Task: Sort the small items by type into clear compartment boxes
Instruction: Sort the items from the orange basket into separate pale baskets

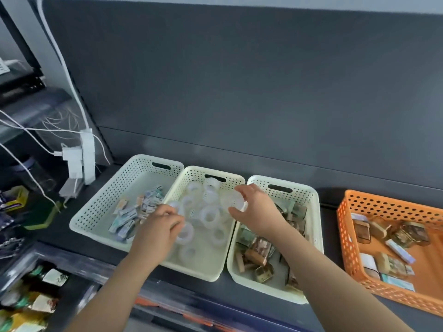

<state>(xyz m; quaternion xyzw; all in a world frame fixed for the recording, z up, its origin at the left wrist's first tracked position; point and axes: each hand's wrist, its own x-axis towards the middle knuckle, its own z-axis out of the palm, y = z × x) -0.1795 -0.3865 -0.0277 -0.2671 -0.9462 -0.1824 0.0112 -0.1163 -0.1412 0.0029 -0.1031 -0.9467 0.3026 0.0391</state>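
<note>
Three cream perforated baskets stand side by side on a dark shelf. The left basket [100,207] holds several small flat packets [136,212]. The middle basket [211,269] holds several clear tape rolls [209,215]. The right basket [309,195] holds small brown and green boxes [259,248]. My left hand [158,231] reaches over the middle basket's left rim, fingers curled on a clear tape roll [185,233]. My right hand [256,212] holds another clear tape roll [233,200] above the middle basket's right side.
An orange basket [347,238] with mixed boxes and packets sits at the right. A white power strip [86,154] with plugs and cables hangs at the left. Packaged goods [36,298] fill a lower shelf at bottom left. A dark panel stands behind the baskets.
</note>
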